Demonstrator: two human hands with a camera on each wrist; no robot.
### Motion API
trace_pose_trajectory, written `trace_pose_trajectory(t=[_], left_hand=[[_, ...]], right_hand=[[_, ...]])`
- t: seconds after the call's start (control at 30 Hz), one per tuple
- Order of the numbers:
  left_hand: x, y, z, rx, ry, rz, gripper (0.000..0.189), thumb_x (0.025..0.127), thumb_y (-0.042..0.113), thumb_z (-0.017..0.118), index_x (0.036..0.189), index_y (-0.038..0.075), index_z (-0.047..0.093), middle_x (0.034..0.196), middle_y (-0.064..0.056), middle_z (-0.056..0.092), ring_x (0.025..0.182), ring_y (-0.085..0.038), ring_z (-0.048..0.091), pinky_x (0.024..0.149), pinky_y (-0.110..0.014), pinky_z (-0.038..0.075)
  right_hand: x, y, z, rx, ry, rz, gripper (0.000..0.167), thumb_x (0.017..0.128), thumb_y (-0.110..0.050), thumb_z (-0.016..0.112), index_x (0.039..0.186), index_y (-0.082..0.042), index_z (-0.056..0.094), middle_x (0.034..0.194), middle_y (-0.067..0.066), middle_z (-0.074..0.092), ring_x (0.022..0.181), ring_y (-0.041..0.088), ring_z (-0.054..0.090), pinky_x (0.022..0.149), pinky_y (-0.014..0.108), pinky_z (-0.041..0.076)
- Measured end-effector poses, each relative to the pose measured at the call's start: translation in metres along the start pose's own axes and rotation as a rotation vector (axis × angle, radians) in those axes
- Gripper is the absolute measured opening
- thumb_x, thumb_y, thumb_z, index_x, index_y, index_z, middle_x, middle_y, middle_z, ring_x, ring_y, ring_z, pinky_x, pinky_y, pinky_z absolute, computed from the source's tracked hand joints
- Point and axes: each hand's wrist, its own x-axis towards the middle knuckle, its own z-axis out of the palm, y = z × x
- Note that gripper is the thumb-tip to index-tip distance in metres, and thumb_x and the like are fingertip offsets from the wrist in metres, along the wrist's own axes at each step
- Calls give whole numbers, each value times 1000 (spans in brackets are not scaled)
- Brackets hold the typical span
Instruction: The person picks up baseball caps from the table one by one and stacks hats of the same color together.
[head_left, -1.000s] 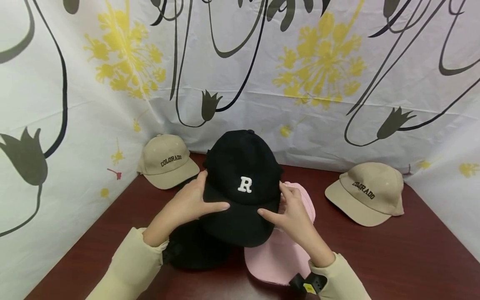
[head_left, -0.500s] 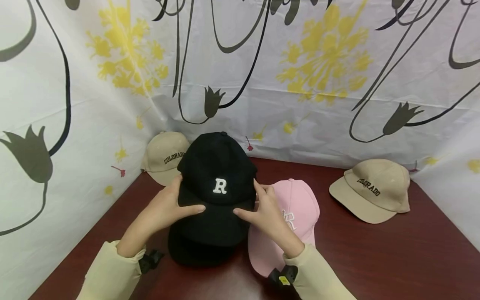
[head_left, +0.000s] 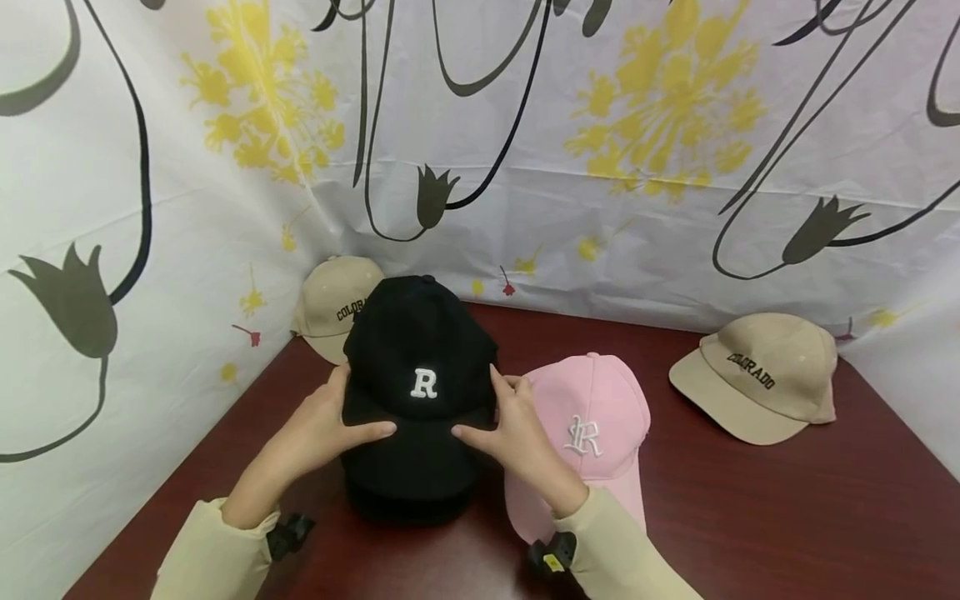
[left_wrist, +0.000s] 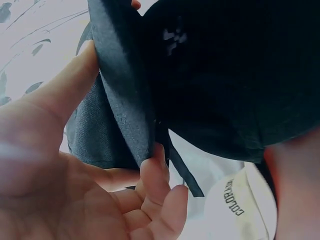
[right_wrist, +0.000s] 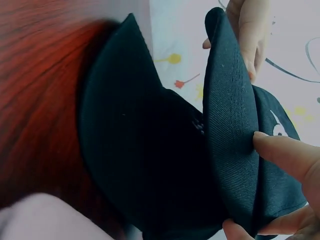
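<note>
The black R cap (head_left: 426, 321) is between the left hand (head_left: 311, 429) and the right hand (head_left: 521, 437). Each pinches one side of its brim (head_left: 420, 458), which points to the near side, just above the lower black cap (head_left: 408, 510) on the desk (head_left: 720, 517).

one cap (head_left: 427, 333) above another cap (head_left: 408, 510)

White block R (head_left: 423, 383) on upper black cap (head_left: 420, 325). Pink cap (head_left: 592, 375): ornate white R (head_left: 588, 437), interlaced stroke beside it unclear. Right beige cap (head_left: 780, 350): dark COLORADO (head_left: 750, 370). Left beige cap (head_left: 330, 287): COLOR (head_left: 350, 312) readable in head view, end covered. Lower black cap (left_wrist: 225, 90): pale mark (left_wrist: 174, 40), unreadable.
</note>
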Motion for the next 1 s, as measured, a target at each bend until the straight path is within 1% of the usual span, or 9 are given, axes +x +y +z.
trace_pose_trajectory(t=[0.1, 0.17, 0.23, 0.33, 0.4, 0.57, 0.7, 0.87, 1.0], left_hand=[[0, -4, 3, 5, -1, -7, 105, 74, 49, 71, 139, -11, 15, 135, -33, 33, 118, -44, 40, 91, -54, 35], [0, -6, 5, 9, 8, -7, 102, 75, 48, 71, 138, -12, 17, 133, -33, 35, 117, -44, 41, 91, -54, 36], [0, -9, 7, 10, 11, -13, 99, 76, 46, 70, 137, -12, 18, 132, -34, 36, 117, -44, 41, 91, -54, 35], [0, -11, 12, 10, 0, -25, 97, 77, 45, 70, 137, -13, 18, 131, -34, 37, 117, -45, 41, 92, -54, 35], [-1, -13, 15, 5, -14, -33, 98, 78, 44, 70, 137, -13, 17, 131, -35, 37, 117, -45, 42, 92, -54, 35], [-1, -17, 20, -12, -51, -56, 99, 78, 45, 69, 138, -12, 14, 131, -35, 36, 117, -44, 41, 92, -53, 35], [-1, -20, 24, -15, -76, -71, 102, 78, 45, 68, 139, -13, 11, 133, -36, 34, 119, -44, 40, 92, -54, 35], [-1, -25, 28, -2, -84, -72, 102, 77, 43, 70, 138, -14, 11, 129, -38, 36, 116, -45, 42, 91, -53, 36], [-1, -30, 32, -11, -101, -97, 102, 77, 43, 70, 137, -16, 12, 129, -38, 36, 116, -45, 41, 92, -53, 35]], right_hand=[[-1, 2, 3, -9, -14, 10, 89, 70, -22, 80, 137, 10, 31, 120, 26, 37, 93, 28, 48, 83, 39, 42], [-2, 3, 5, -14, -23, 11, 90, 69, -22, 81, 137, 9, 31, 121, 27, 36, 89, 26, 49, 81, 38, 43], [-3, 4, 7, -19, -31, 11, 90, 69, -22, 81, 137, 9, 31, 121, 28, 36, 89, 27, 50, 81, 39, 44], [-5, 5, 9, -32, -44, 10, 92, 67, -21, 82, 136, 11, 31, 120, 31, 36, 99, 34, 49, 86, 42, 42], [-5, 5, 10, -38, -63, 22, 93, 67, -21, 82, 136, 13, 30, 121, 32, 35, 109, 38, 46, 91, 43, 39], [-6, 4, 12, -37, -113, 65, 94, 68, -21, 81, 137, 14, 27, 127, 32, 31, 115, 39, 42, 94, 43, 37], [-7, 4, 12, -50, -136, 85, 95, 68, -22, 81, 137, 14, 26, 132, 34, 28, 118, 40, 39, 96, 44, 35], [-9, 5, 16, -63, -193, 107, 97, 69, -23, 80, 137, 16, 23, 138, 38, 19, 124, 41, 34, 98, 43, 33], [-12, 6, 19, -67, -213, 109, 97, 68, -21, 80, 136, 17, 22, 138, 39, 16, 127, 43, 28, 99, 44, 31]])
